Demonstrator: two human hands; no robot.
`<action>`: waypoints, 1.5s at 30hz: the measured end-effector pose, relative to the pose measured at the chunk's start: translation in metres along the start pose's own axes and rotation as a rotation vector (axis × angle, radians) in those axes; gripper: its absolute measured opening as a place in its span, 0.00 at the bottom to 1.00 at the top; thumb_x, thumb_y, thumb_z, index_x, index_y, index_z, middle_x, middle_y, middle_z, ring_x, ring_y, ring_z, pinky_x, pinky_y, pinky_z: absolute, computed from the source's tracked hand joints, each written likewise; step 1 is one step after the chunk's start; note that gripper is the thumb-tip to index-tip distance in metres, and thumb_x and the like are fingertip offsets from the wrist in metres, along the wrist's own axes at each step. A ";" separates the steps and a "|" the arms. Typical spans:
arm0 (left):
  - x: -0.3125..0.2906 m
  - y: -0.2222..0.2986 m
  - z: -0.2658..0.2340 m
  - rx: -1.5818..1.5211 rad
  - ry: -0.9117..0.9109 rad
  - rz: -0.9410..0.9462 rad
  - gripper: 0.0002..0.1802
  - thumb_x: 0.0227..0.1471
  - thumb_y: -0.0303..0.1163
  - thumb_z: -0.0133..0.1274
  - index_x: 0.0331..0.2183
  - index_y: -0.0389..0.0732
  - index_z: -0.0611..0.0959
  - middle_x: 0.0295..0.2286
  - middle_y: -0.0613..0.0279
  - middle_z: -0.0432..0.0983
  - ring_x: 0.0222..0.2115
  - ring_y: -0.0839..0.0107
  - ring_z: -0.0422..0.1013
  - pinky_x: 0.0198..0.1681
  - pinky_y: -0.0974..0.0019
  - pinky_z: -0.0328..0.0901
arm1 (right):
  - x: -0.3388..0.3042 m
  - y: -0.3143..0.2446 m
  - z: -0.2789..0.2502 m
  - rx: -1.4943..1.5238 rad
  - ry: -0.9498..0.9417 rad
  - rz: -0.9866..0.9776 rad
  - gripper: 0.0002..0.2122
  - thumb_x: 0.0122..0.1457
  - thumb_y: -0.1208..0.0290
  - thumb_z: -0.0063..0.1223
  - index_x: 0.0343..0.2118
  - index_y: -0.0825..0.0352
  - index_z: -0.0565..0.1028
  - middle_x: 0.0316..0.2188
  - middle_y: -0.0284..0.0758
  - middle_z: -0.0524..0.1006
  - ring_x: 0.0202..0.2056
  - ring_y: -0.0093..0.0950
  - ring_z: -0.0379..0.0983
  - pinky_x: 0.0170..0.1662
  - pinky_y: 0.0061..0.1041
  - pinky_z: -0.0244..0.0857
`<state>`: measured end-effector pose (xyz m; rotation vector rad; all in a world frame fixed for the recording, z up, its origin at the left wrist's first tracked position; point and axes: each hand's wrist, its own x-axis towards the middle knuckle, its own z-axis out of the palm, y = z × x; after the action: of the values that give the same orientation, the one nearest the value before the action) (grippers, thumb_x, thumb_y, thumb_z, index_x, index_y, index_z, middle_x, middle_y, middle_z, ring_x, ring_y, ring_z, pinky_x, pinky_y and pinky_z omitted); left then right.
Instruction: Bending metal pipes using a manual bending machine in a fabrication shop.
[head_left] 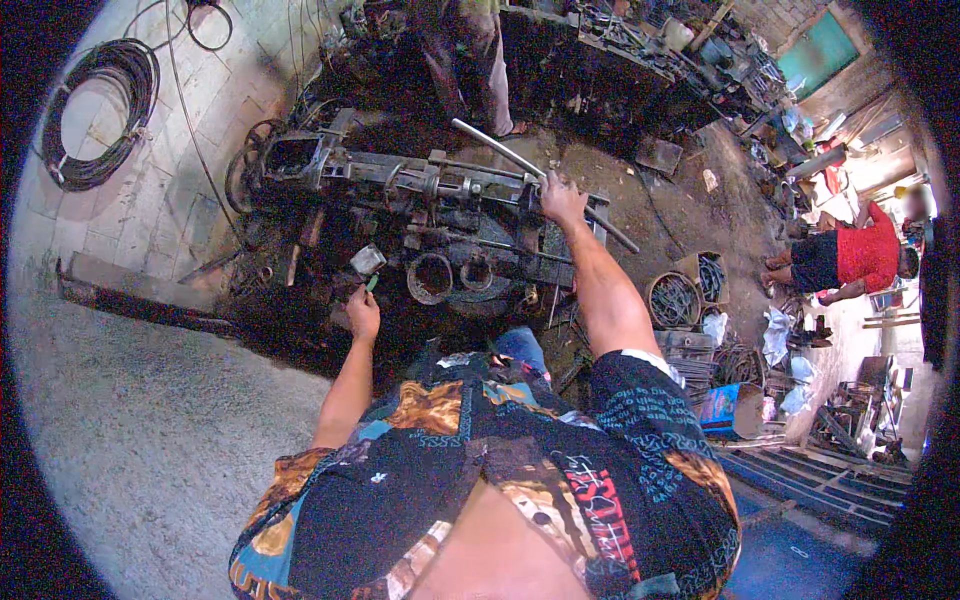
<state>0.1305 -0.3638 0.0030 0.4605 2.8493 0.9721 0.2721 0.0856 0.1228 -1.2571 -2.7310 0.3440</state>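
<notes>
My right hand (563,198) is closed around a long pale metal bar (497,145), near its middle. The bar slants over the right end of a dark, greasy metal machine (385,172) with rails and clamps. My left hand (362,314) is closed on a small green-handled tool (372,283), low at the machine's near side. Just beyond the handle is a pale squarish piece (368,260); whether it belongs to the tool I cannot tell. Right of it, a round metal ring (430,278) and a smaller ring (477,272) sit against the machine's near side.
Another person's legs (480,65) stand beyond the machine. A person in a red shirt (868,250) is farther right. A coil of black cable (100,115) lies at upper left. Boxes of metal parts (675,300) are on my right. A cluttered bench (625,60) runs along the back.
</notes>
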 end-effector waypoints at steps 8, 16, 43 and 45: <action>0.007 -0.019 0.010 0.006 0.082 0.036 0.16 0.49 0.32 0.52 0.40 0.35 0.80 0.36 0.48 0.77 0.36 0.52 0.73 0.40 0.57 0.67 | -0.002 -0.011 -0.005 0.007 0.017 -0.030 0.20 0.61 0.50 0.32 0.49 0.55 0.66 0.46 0.44 0.71 0.50 0.46 0.65 0.50 0.64 0.49; 0.008 -0.003 -0.001 0.085 0.046 0.001 0.15 0.48 0.31 0.52 0.38 0.34 0.81 0.36 0.46 0.76 0.38 0.52 0.73 0.42 0.59 0.67 | 0.002 -0.005 0.000 0.013 -0.032 -0.013 0.22 0.61 0.48 0.29 0.50 0.55 0.66 0.48 0.45 0.70 0.53 0.49 0.62 0.52 0.64 0.47; 0.000 0.017 -0.007 0.186 0.006 -0.046 0.16 0.47 0.28 0.53 0.41 0.36 0.80 0.37 0.46 0.76 0.38 0.52 0.73 0.42 0.58 0.66 | 0.011 0.006 0.001 -0.053 -0.061 -0.118 0.23 0.61 0.48 0.30 0.52 0.56 0.65 0.34 0.49 0.77 0.39 0.45 0.74 0.42 0.46 0.66; -0.001 0.016 -0.010 0.188 0.004 -0.041 0.17 0.47 0.28 0.52 0.41 0.35 0.79 0.37 0.46 0.76 0.38 0.52 0.73 0.42 0.58 0.66 | 0.009 -0.002 -0.009 -0.039 -0.096 -0.097 0.22 0.61 0.48 0.31 0.51 0.56 0.66 0.36 0.49 0.76 0.40 0.45 0.73 0.42 0.46 0.66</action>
<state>0.1333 -0.3575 0.0207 0.4147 2.9543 0.7025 0.2665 0.0930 0.1321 -1.1402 -2.8802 0.3514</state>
